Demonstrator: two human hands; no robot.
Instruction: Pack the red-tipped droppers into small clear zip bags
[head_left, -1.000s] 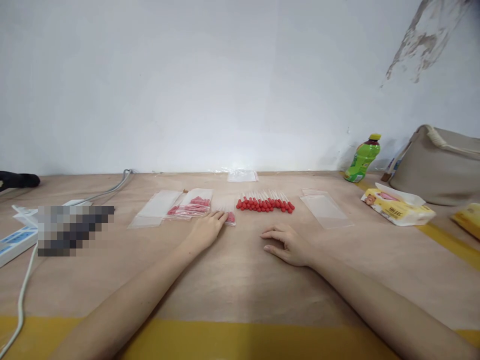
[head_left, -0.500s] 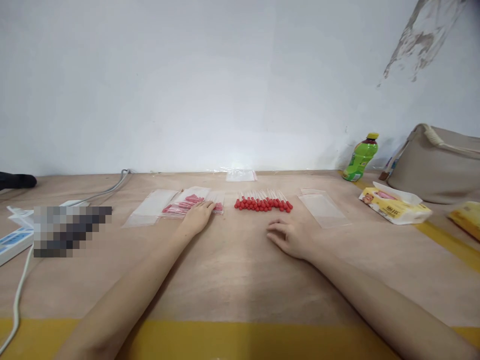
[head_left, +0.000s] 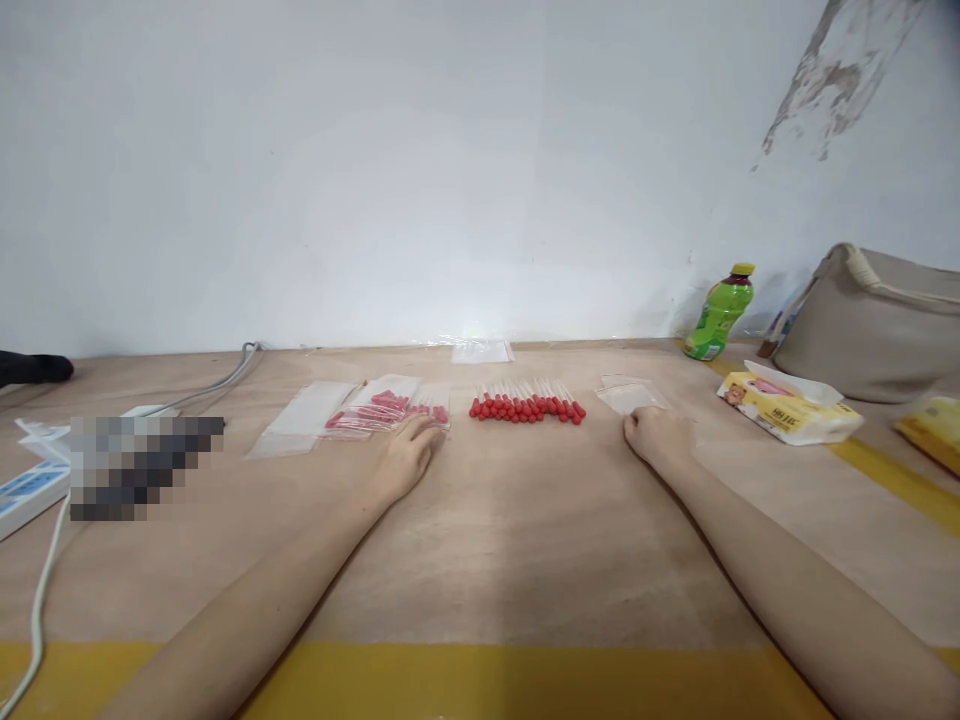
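Note:
My left hand (head_left: 409, 457) rests at the near edge of clear plastic bags (head_left: 367, 415) that hold red-tipped sticks. Its fingers are loosely stretched out and apart, with nothing seen in them. Over the lower part of a flat clear plastic bag (head_left: 628, 392) lies my right hand (head_left: 660, 437), its fingers curled inward. Whether it grips the bag is hidden. Between the hands, a row of pale sticks with red tips (head_left: 525, 405) lies on the table, touched by neither hand. Left of the filled bags are flat clear bags (head_left: 300, 425) with no sticks seen inside.
A tissue pack (head_left: 791, 408), a green bottle (head_left: 720, 315) and a beige bag (head_left: 870, 320) stand at the right. A white power strip (head_left: 30, 490) with a cable (head_left: 46, 580) lies left. Another clear bag (head_left: 481, 352) lies by the wall.
My right hand has moved right, from in front of the red-tipped sticks onto the flat clear bag. My left hand has drawn back slightly towards me, uncovering more of the filled bags.

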